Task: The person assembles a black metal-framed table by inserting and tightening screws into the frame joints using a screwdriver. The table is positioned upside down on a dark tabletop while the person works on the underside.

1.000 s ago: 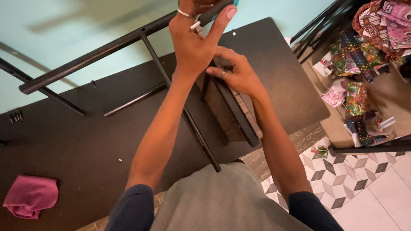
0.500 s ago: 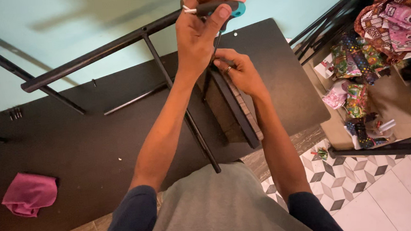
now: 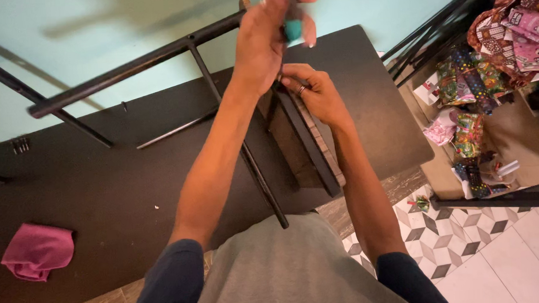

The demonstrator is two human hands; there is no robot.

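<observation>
The left hand [image 3: 270,38] has lifted a little higher and farther than half a second ago, its fingers closed around a small tool with a teal handle [image 3: 292,28], now blurred by motion. The right hand [image 3: 315,90] stays where it was, fingers pinched on the far top edge of the dark wooden panel [image 3: 309,140] standing on the black tabletop [image 3: 99,191], beside the thin black metal frame bar [image 3: 245,153]. A pink cloth [image 3: 38,250] lies near left.

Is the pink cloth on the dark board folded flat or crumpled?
Crumpled: the pink cloth lies bunched with uneven creases on the dark board.
</observation>
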